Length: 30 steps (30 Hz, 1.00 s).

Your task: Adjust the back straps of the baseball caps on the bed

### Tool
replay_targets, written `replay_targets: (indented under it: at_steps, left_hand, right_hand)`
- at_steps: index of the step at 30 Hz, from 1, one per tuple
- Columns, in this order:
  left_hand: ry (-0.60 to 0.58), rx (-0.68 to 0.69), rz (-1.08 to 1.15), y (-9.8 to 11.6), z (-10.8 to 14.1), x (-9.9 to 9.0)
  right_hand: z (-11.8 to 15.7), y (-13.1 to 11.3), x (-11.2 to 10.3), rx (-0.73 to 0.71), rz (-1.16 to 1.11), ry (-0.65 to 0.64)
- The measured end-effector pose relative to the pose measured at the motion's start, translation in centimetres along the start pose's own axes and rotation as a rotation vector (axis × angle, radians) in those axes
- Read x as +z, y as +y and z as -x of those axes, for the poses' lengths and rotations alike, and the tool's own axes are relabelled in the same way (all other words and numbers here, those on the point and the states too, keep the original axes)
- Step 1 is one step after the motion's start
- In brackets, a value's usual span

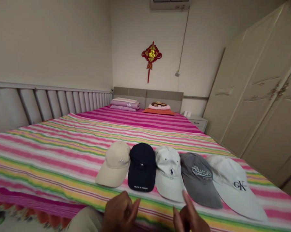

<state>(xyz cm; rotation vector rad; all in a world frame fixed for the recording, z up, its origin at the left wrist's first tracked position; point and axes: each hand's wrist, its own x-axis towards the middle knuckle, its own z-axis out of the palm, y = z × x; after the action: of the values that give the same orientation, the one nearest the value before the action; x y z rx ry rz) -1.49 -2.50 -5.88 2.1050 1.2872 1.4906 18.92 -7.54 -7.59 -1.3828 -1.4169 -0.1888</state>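
Five caps would be counted as several; they lie in a row on the striped bedspread, brims toward me. From the left come a beige cap (117,159), a navy cap (142,166), a pale cap with a small dark horse-and-rider emblem (169,170), a grey cap lettered "Always" (199,180) and a white cap marked "CK" (239,187). My left hand (121,211) is curled into a fist with its thumb sticking out, just below the navy cap, holding nothing visible. My right hand (190,215) has index finger and thumb apart, the fingertip by the pale cap's brim.
The striped bedspread (51,148) covers the bed's near part. Folded purple bedding (124,104) and an orange cushion (158,111) lie by the headboard (163,96). A white railing (53,88) runs along the left. A wardrobe (254,87) and a nightstand (197,121) stand at right.
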Motion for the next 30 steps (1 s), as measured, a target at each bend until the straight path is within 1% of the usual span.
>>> replay_targets:
  at_steps: [1, 3, 4, 6, 7, 9, 11, 16, 19, 21, 23, 25, 26, 28, 29, 30]
  left_hand:
    - [0.096, 0.030, -0.008, 1.1, -0.9, -0.7]
    - [0.169, 0.050, 0.017, 2.9, -2.4, -1.6]
    - [0.175, 0.051, 0.031, 3.4, -2.8, -1.8]
    - [0.146, 0.073, 0.032, 4.0, -3.0, -1.8]
    - [0.113, 0.094, 0.024, 4.1, -3.0, -1.7]
    - [0.057, 0.143, 0.001, 4.0, -2.7, -1.5]
    - [0.029, 0.169, 0.003, 3.8, -2.5, -1.3]
    - [0.039, 0.141, 0.015, 3.9, -2.5, -1.2]
    - [0.053, 0.109, -0.019, 3.9, -2.7, -0.7]
    - [0.029, 0.045, -0.015, 3.5, -2.9, -0.2]
    - [-0.057, -0.051, 0.026, 2.5, -2.9, 0.3]
    - [-0.114, -0.200, 0.095, 0.8, -2.7, 1.0]
    - [-0.114, -0.291, 0.140, -0.4, -2.4, 1.3]
    - [-0.059, -0.497, 0.264, -2.9, -1.5, 1.7]
    - [-0.009, -0.620, 0.348, -4.2, -1.0, 1.8]
    - [0.070, -0.761, 0.439, -5.4, -0.5, 1.7]
  right_hand:
    - [-1.0, -0.7, -1.0, -0.124, 0.058, 0.045]
    - [-2.7, -2.0, -2.6, -0.342, 0.145, 0.057]
    - [-3.4, -2.5, -3.2, -0.409, 0.184, 0.060]
    - [-4.3, -3.4, -4.0, -0.446, 0.241, 0.110]
    - [-4.6, -3.8, -4.3, -0.459, 0.268, 0.129]
    - [-5.0, -4.3, -4.5, -0.484, 0.319, 0.151]
    - [-5.3, -4.6, -4.6, -0.490, 0.345, 0.171]
    - [-6.2, -4.9, -4.5, -0.496, 0.343, 0.237]
    - [-6.5, -4.3, -3.9, -0.493, 0.292, 0.220]
    - [-6.3, -3.5, -2.9, -0.505, 0.260, 0.139]
    - [-5.6, -2.3, -1.3, -0.550, 0.224, 0.007]
    - [-4.2, -0.6, 0.8, -0.600, 0.187, -0.157]
    - [-3.1, 0.4, 1.9, -0.555, 0.206, -0.236]
    - [-0.4, 2.5, 4.1, -0.479, 0.261, -0.338]
    - [1.0, 3.5, 5.2, -0.455, 0.263, -0.375]
    - [2.4, 4.4, 6.1, -0.394, 0.277, -0.410]
